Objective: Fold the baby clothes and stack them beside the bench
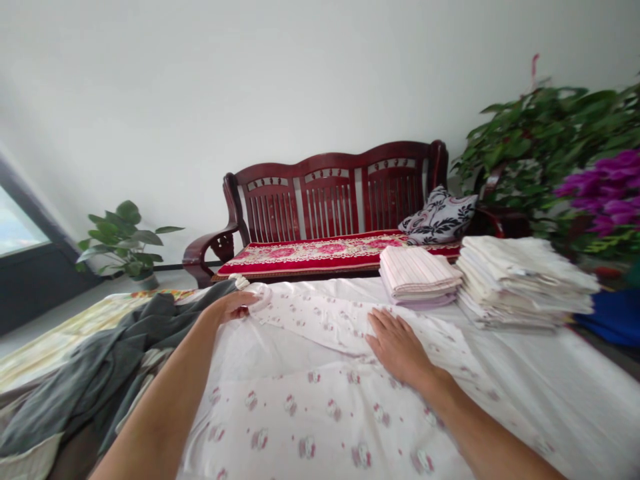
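Note:
A white garment (320, 400) with small pink and grey cartoon prints lies spread over the white-covered surface in front of me. One long narrow part of it, a sleeve or a leg, stretches across toward the left. At that part's cuffed end is my left hand (234, 307), its fingers curled on the fabric and partly hidden. My right hand (397, 339) lies flat on the garment farther right, fingers stretched out and holding nothing.
Folded striped cloth (419, 272) and a taller pile of folded white cloth (523, 280) stand at right. Crumpled grey clothing (120, 353) lies at left. Behind are a wooden bench (325, 193) with a patterned cushion (440, 217), and potted plants (127, 237).

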Action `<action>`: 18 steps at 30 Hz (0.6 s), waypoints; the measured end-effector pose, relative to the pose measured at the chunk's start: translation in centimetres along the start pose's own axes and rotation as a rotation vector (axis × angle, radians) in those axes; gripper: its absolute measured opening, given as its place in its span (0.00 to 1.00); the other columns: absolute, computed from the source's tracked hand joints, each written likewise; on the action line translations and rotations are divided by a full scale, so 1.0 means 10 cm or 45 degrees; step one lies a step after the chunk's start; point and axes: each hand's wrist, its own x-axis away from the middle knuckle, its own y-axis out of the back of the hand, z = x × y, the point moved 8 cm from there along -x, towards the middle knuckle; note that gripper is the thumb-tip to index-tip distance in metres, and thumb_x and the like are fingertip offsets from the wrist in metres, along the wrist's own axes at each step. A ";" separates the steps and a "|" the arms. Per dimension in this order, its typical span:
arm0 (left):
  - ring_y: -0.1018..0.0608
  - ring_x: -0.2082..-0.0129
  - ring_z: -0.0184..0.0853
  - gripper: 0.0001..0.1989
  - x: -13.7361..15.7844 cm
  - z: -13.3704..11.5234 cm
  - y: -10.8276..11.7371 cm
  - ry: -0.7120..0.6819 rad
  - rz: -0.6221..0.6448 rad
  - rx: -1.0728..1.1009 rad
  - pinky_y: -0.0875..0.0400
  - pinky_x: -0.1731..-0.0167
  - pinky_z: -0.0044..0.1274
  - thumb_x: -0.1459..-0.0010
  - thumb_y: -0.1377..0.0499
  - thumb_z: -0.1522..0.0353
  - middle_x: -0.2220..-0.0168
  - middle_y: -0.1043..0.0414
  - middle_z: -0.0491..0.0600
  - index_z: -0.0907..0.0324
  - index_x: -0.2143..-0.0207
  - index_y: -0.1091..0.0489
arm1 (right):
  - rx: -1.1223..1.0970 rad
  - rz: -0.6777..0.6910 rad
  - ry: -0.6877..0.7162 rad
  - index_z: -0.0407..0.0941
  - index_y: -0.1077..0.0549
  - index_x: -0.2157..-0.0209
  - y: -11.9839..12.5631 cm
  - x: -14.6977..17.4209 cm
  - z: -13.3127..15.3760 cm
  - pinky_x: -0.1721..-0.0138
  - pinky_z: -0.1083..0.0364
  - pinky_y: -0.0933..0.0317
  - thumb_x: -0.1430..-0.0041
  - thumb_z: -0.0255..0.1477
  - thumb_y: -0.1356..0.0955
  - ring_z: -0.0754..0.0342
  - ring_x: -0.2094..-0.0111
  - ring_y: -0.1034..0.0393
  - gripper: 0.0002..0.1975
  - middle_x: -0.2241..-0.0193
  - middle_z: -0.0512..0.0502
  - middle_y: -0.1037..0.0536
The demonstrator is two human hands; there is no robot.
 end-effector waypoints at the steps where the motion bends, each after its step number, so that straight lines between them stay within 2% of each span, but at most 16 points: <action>1: 0.23 0.71 0.35 0.16 0.01 0.00 -0.03 -0.019 0.023 0.007 0.27 0.72 0.23 0.56 0.30 0.59 0.70 0.23 0.49 0.60 0.68 0.23 | 0.003 0.001 0.000 0.40 0.35 0.36 0.00 0.00 0.00 0.34 0.41 0.53 0.32 0.34 0.41 0.43 0.32 0.49 0.26 0.34 0.37 0.38; 3: 0.21 0.68 0.35 0.15 0.00 0.01 -0.05 -0.060 0.028 -0.011 0.26 0.67 0.23 0.49 0.34 0.58 0.67 0.22 0.49 0.60 0.65 0.23 | 0.011 0.002 0.003 0.40 0.35 0.36 -0.01 0.00 0.00 0.34 0.41 0.53 0.33 0.34 0.41 0.43 0.32 0.49 0.26 0.33 0.38 0.38; 6: 0.21 0.64 0.36 0.14 -0.02 0.06 0.02 -0.080 -0.114 -0.112 0.26 0.63 0.24 0.42 0.39 0.59 0.67 0.22 0.49 0.60 0.61 0.23 | 0.017 -0.005 0.008 0.41 0.36 0.36 -0.02 0.00 -0.01 0.34 0.41 0.53 0.32 0.34 0.41 0.43 0.32 0.49 0.26 0.33 0.39 0.38; 10: 0.21 0.56 0.48 0.11 0.01 0.16 0.14 -0.035 -0.365 -0.378 0.28 0.57 0.31 0.44 0.39 0.65 0.68 0.22 0.52 0.60 0.61 0.23 | 0.019 -0.016 0.005 0.42 0.36 0.36 -0.04 0.01 -0.02 0.34 0.41 0.53 0.32 0.34 0.41 0.43 0.32 0.49 0.26 0.33 0.40 0.38; 13: 0.26 0.46 0.54 0.14 0.07 0.13 0.10 -0.051 -0.450 -0.540 0.31 0.49 0.38 0.46 0.41 0.70 0.54 0.23 0.58 0.60 0.57 0.22 | 0.009 -0.015 0.026 0.42 0.35 0.37 -0.02 -0.01 -0.02 0.34 0.40 0.52 0.31 0.35 0.42 0.43 0.32 0.48 0.25 0.33 0.39 0.38; 15: 0.29 0.42 0.54 0.19 0.13 0.03 0.01 -0.117 -0.483 -0.629 0.36 0.44 0.40 0.43 0.44 0.72 0.44 0.28 0.60 0.60 0.49 0.25 | -0.020 -0.008 0.045 0.41 0.35 0.37 0.01 -0.02 -0.04 0.35 0.41 0.50 0.30 0.34 0.43 0.43 0.33 0.46 0.24 0.35 0.37 0.36; 18: 0.31 0.39 0.48 0.23 0.25 -0.26 -0.30 -0.396 -0.462 -0.798 0.39 0.39 0.37 0.38 0.50 0.72 0.38 0.33 0.58 0.61 0.42 0.30 | -0.036 -0.001 0.067 0.43 0.34 0.38 0.07 -0.02 -0.12 0.36 0.44 0.45 0.29 0.32 0.45 0.45 0.34 0.43 0.24 0.37 0.37 0.33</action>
